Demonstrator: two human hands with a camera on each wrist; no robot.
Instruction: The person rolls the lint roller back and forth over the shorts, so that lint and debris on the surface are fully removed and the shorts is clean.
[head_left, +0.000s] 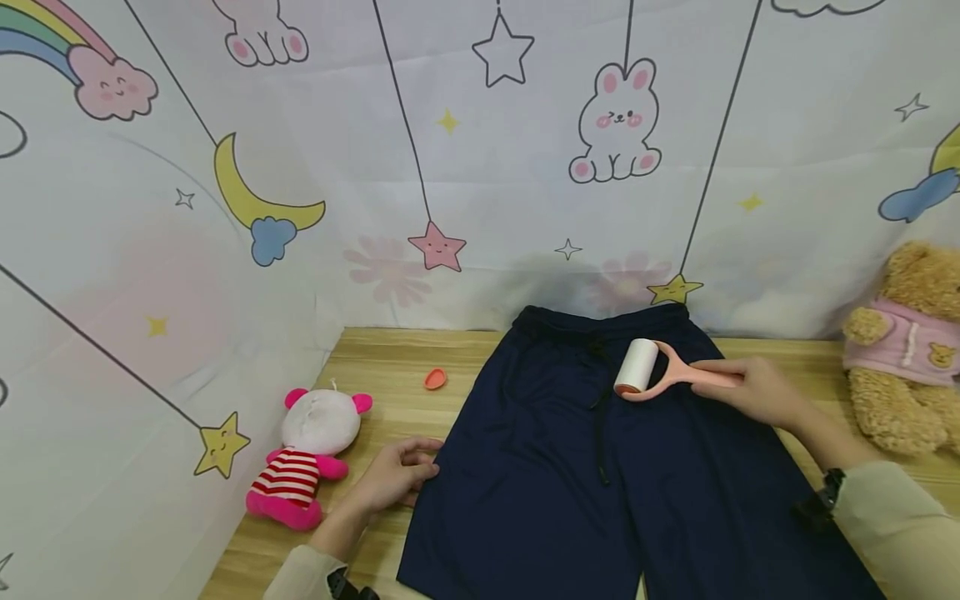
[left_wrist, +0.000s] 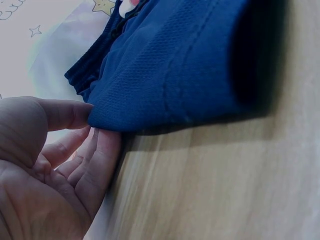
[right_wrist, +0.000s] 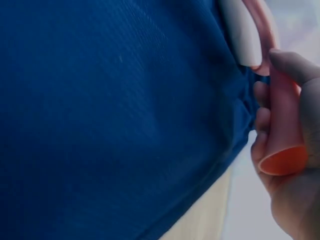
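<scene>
Navy shorts [head_left: 525, 450] lie spread on the wooden table, waistband toward the backdrop and a dark drawstring hanging down the front. My right hand [head_left: 757, 392] grips the pink handle [right_wrist: 285, 120] of a lint roller [head_left: 637, 367], whose white roll lies over the shorts just below the waistband. At the left side edge of the shorts is my left hand [head_left: 397, 475]. In the left wrist view its thumb [left_wrist: 70, 114] is on the fabric edge and the other fingers are beneath, pinching it.
A pink and white plush toy [head_left: 300, 458] in a striped top lies left of my left hand. Behind it on the table is a small coral oval piece [head_left: 435, 379]. A teddy bear [head_left: 907, 350] in a pink hoodie sits at the right. A printed cloth backdrop [head_left: 510, 183] stands behind.
</scene>
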